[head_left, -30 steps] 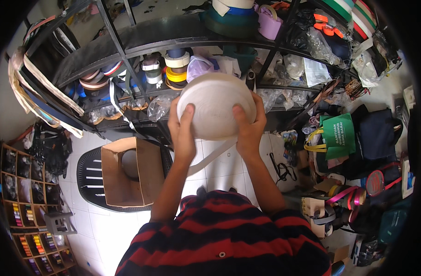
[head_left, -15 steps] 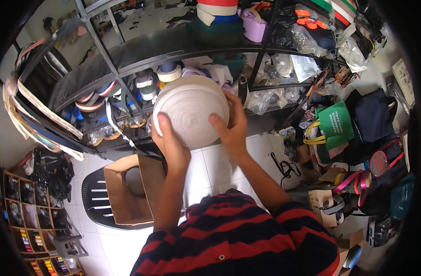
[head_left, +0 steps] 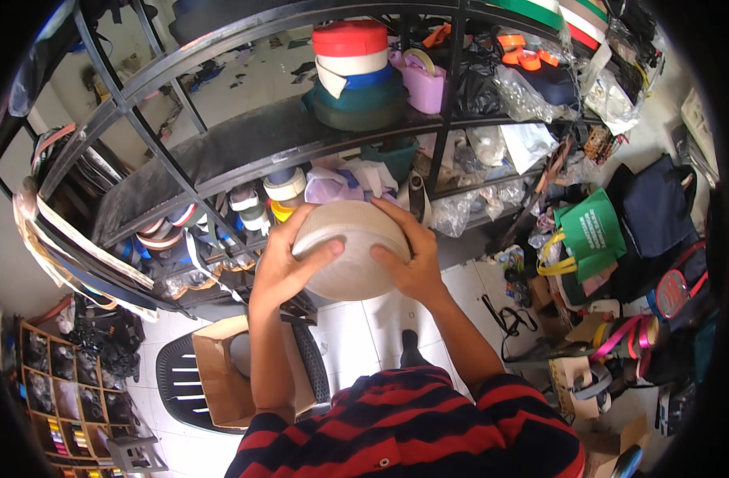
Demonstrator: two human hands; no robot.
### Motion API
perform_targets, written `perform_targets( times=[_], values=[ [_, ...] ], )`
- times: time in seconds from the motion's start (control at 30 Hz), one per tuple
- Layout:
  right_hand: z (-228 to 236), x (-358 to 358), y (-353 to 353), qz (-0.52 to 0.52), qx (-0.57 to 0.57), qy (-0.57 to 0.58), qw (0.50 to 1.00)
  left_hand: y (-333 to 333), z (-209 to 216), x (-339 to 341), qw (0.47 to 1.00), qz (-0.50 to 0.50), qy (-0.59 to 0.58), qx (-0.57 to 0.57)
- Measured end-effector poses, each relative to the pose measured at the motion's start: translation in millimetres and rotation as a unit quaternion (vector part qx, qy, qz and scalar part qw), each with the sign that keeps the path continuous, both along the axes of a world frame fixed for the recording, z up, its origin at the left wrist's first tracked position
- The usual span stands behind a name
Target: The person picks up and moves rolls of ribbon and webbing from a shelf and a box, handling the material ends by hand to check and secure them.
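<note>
Between both hands I hold a large off-white roll of webbing tape (head_left: 352, 263), its wound flat side turned up toward me. My left hand (head_left: 289, 259) grips the roll's left edge, thumb lying on the flat side. On the right edge, my right hand (head_left: 412, 251) has its thumb pressed on the same side and its fingers curled round the far rim. The roll is in front of a black metal shelf (head_left: 245, 163). Stacked on that shelf are rolls in red (head_left: 350, 37), white, blue and dark green (head_left: 356, 103).
An open cardboard box (head_left: 221, 382) with a grey round thing inside stands on a black plastic chair (head_left: 173, 362) at lower left. A lilac container (head_left: 422, 86) sits on the shelf. At right are a green bag (head_left: 591, 231) and a black strap (head_left: 508, 319) on the tiled floor.
The roll has come lower in view, with both hands still on it. My left thumb now points more inward across its flat side. The view has shifted, showing more of the upper shelf.
</note>
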State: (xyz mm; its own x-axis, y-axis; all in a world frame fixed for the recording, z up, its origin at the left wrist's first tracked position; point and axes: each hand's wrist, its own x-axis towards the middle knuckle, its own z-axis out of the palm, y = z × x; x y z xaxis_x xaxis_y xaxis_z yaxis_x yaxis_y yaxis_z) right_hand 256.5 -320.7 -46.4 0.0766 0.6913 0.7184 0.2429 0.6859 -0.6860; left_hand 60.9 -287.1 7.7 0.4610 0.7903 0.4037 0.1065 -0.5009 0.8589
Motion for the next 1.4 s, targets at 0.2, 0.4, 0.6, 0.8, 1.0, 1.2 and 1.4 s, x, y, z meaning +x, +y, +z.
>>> perform_targets(
  times=[0.2,0.4,0.6,0.8,1.0,1.2,1.4],
  values=[
    [18.0,38.8,37.3,0.066,-0.024,0.039,0.997,23.7,11.7,40.0,0.998,0.053,-0.037,-0.014],
    [24.8,54.8,72.2,0.095,-0.074,0.192,0.974,53.2,-13.8,99.2,0.910,0.183,-0.359,-0.101],
    [14.6,57.1,93.3,0.007,-0.040,0.288,0.957,61.2,-35.8,166.0,0.844,0.221,-0.478,-0.104],
    [22.4,106.4,128.3,0.065,-0.055,0.276,0.957,88.8,-26.3,160.4,0.949,0.166,-0.263,0.049],
    [39.8,129.9,152.4,0.173,-0.144,0.227,0.947,95.6,-8.2,163.5,0.958,0.200,-0.204,-0.009],
    [36.8,95.0,145.6,0.056,-0.015,0.192,0.980,96.3,-21.7,196.3,0.848,0.326,-0.417,0.013],
    [28.2,89.8,154.5,0.100,0.104,0.090,0.985,101.3,-2.5,184.8,0.849,0.305,-0.430,-0.020]
  ],
)
